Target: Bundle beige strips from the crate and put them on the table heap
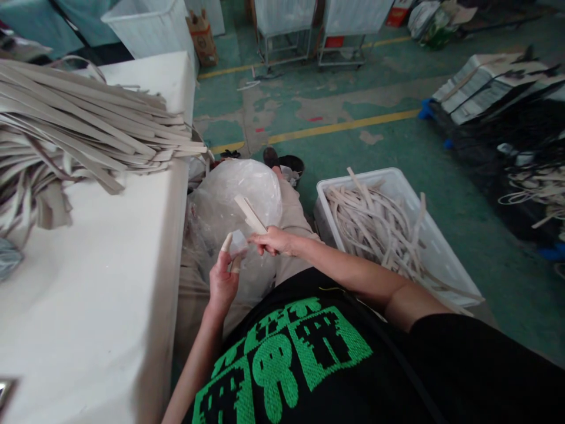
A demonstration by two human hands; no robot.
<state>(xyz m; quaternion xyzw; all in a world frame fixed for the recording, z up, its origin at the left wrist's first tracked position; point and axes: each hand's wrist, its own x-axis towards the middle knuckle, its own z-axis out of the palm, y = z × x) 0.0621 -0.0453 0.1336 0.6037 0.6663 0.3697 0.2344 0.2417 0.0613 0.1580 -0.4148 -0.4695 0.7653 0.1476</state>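
Over my lap, my left hand [223, 281] pinches a small whitish square piece [239, 241] between its fingertips, which have pale coverings on them. What the square piece is made of I cannot tell. Just to its right, my right hand [277, 240] is closed around the lower end of a few short beige flat strips [249, 213] that point up and to the left. Its fingertips come close to the square piece; whether they touch it is unclear. Beneath both hands, a clear plastic bag [260, 179] lies across my legs.
On the left, a white-covered table [97, 282] bears a heap of long beige strips [101, 118]. At my right stands a white plastic bin [399, 176] with tangled strips [375, 218]. Farther off are wheeled carts [285, 17], a cardboard box [203, 38] and stacked bundles [489, 85].
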